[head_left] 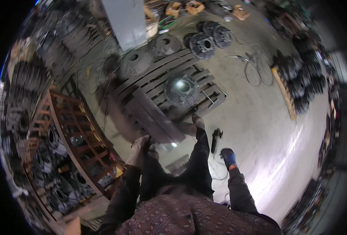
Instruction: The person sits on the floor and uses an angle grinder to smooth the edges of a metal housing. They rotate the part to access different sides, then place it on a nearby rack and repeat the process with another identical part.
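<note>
My left hand (139,151), in a pale grey glove, is beside my left knee; its fingers are blurred and dark against the boards, so I cannot make out their grip. Out to the right, my right hand (228,156) wears a blue glove with dark fingers. It looks empty, its fingers loosely bent and apart. Just left of it is a black hand-held power tool (216,140), with a thin hose or cord (221,178) below. Ahead, a round metal housing (181,91) with a central hole and a bolt-hole rim lies on a slatted pallet (154,84), touched by neither hand.
A dark plank (152,117) lies across the pallet's near left. Round castings (165,45) line its far side. At left stands a rusty frame crate (81,137) of metal parts. A coiled hose (257,70) and a parts-laden pallet (285,94) are at right. A grey column (126,23) rises behind.
</note>
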{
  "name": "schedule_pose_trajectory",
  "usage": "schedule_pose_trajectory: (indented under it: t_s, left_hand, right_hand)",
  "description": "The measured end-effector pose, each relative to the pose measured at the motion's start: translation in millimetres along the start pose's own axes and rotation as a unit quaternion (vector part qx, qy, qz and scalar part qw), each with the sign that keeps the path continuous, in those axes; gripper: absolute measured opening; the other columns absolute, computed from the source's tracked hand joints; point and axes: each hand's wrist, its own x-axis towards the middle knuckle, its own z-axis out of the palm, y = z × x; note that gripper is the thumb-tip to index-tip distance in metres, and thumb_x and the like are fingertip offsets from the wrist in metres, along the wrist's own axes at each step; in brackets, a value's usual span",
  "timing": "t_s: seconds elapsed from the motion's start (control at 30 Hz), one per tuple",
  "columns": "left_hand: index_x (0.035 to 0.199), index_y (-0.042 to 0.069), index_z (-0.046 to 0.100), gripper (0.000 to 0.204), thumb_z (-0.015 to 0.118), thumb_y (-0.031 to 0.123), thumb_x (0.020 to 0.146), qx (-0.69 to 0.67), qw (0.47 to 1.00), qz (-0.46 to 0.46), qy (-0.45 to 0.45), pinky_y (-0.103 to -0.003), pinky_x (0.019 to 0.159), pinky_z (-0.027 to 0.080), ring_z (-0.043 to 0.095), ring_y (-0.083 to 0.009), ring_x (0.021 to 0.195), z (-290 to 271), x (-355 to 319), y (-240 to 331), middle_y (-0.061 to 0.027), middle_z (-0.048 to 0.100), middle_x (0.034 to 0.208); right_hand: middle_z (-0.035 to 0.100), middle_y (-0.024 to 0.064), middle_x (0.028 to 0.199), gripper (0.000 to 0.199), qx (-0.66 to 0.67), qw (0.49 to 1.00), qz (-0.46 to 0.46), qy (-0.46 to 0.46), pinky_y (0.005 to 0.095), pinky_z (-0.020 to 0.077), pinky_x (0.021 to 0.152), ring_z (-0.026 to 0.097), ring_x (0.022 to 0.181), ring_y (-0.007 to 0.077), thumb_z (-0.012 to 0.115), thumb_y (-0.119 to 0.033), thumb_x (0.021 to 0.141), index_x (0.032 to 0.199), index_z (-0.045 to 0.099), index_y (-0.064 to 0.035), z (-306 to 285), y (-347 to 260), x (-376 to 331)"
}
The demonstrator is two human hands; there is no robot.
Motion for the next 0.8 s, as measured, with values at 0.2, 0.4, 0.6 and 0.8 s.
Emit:
schedule_pose_trajectory:
  t_s: [0.2,0.4,0.6,0.8]
  left_hand:
    - [0.104,0.015,0.066,0.023,0.066,0.038,0.105,-0.137,0.948,-0.007,0.286,-0.027,0.055,0.044,0.052,-0.0109,0.064,-24,56,-110,0.0020,0.057,0.083]
    - [0.117,0.004,0.069,0.031,0.064,0.033,0.105,-0.251,0.911,-0.134,0.297,-0.037,0.051,0.053,0.068,-0.0266,0.068,-20,138,-252,-0.0106,0.071,0.095]
    - [0.125,-0.009,0.069,0.045,0.060,0.031,0.104,-0.173,0.890,-0.313,0.284,-0.046,0.062,0.066,0.076,-0.0369,0.074,-44,209,-330,-0.0222,0.077,0.101]
    - [0.116,-0.005,0.074,0.042,0.061,0.033,0.103,-0.150,0.874,-0.328,0.325,-0.044,0.051,0.062,0.077,-0.0343,0.067,-55,219,-348,-0.0205,0.078,0.087]
  right_hand:
    - [0.076,0.0177,0.124,0.042,-0.162,0.944,-0.057,-0.281,0.0468,0.0572,0.099,0.071,0.113,0.0370,0.077,-0.037,0.094,0.125,0.073,-0.0100,72,44,333]
    - [0.074,0.0222,0.127,0.053,-0.360,0.833,-0.263,-0.328,0.0530,0.0550,0.102,0.070,0.116,0.0428,0.073,-0.033,0.088,0.136,0.070,-0.0100,200,55,548]
    - [0.077,0.0195,0.095,0.024,-0.424,0.691,-0.506,-0.296,0.0543,0.0565,0.081,0.072,0.087,0.0416,0.076,-0.026,0.082,0.096,0.079,-0.0067,297,105,666]
    - [0.076,0.0242,0.106,0.025,-0.539,0.689,-0.314,-0.369,0.0544,0.0578,0.093,0.071,0.104,0.0493,0.067,-0.020,0.091,0.107,0.078,-0.0044,315,127,697]
